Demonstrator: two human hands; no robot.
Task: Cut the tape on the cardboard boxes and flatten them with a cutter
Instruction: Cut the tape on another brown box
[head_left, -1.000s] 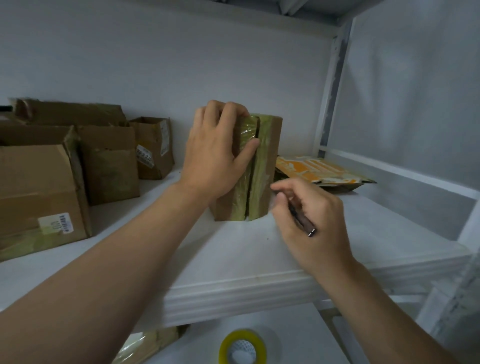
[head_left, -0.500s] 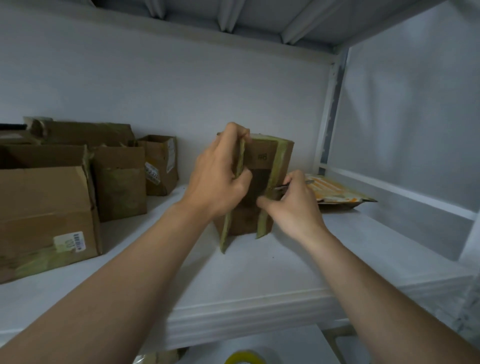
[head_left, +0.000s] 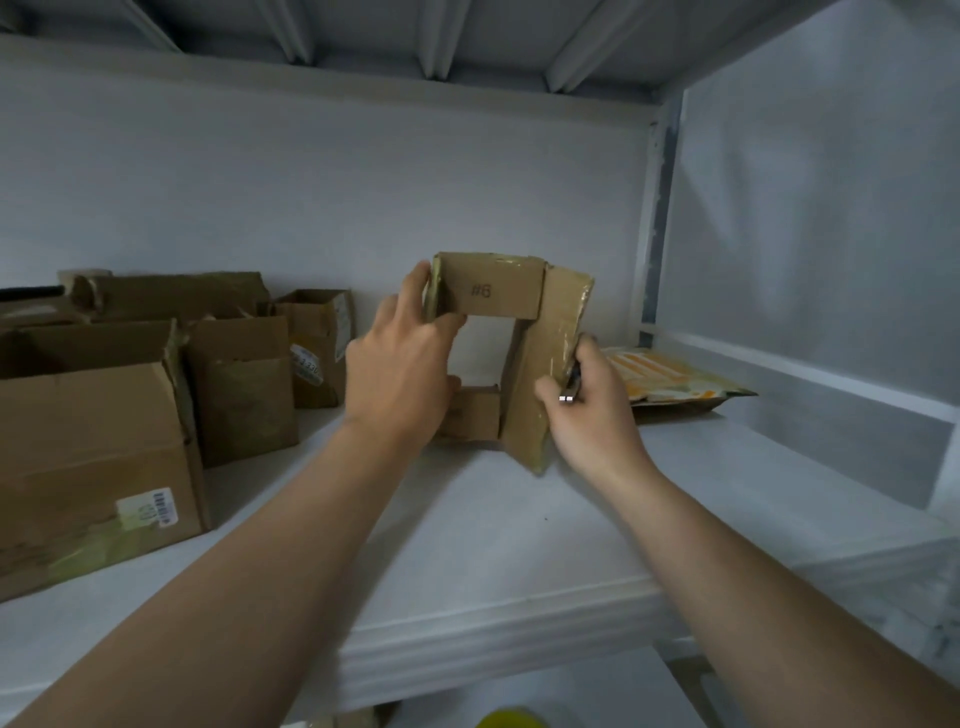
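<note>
since half a second ago the taped flaps have been pulled apart, so the cardboard box (head_left: 491, 291) now gapes open, the white wall (head_left: 260, 182) showing through it. it stands on the white shelf (head_left: 519, 530), marked "#6", with glossy tape along its edges. the left hand (head_left: 400, 374) curls round the left flap (head_left: 434, 291); the right hand (head_left: 592, 410) pinches the right flap (head_left: 553, 353), the cutter (head_left: 573, 376) clasped in its fingers.

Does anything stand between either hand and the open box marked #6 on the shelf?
Nothing visible does. The left hand grips the box by its left flap; the right hand, holding the cutter, holds its right flap. Other boxes stand apart at left.
</note>
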